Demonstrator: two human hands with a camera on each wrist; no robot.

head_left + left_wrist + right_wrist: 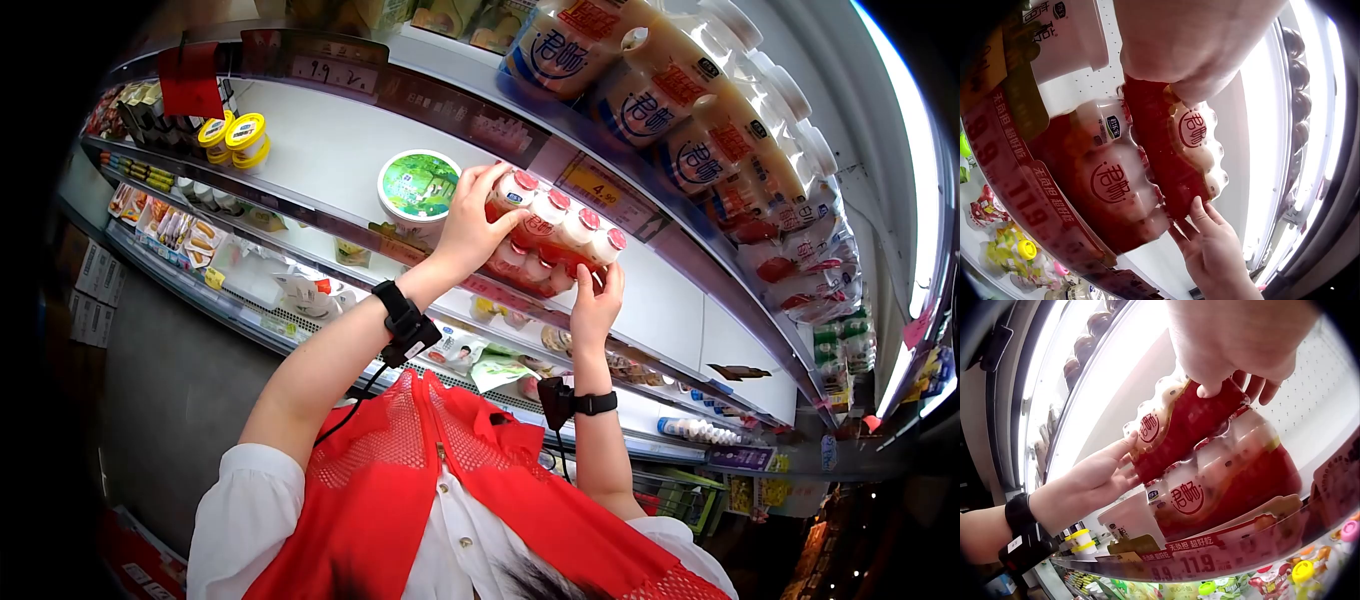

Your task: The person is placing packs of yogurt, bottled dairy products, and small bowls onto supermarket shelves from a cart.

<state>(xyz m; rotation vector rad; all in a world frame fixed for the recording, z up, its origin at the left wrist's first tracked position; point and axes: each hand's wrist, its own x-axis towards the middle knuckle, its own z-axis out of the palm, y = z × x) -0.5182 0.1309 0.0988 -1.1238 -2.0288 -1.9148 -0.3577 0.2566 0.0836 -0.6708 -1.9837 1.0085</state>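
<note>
A red-and-white shrink-wrapped pack of small yogurt drink bottles tilts over a second, similar pack at the shelf front. My left hand grips the upper pack's left end, thumb across its front. At the opposite end, my right hand holds it between thumb and fingers. The left wrist view shows the right thumb on the red wrap's lower corner. Red caps face up in the head view. A white tub with a green lid stands just left of the left hand.
A price-label rail edges this shelf. Large bundled bottles crowd the shelf above, close over the hands. Yellow-lidded tubs stand farther left. Lower shelves carry several packaged foods.
</note>
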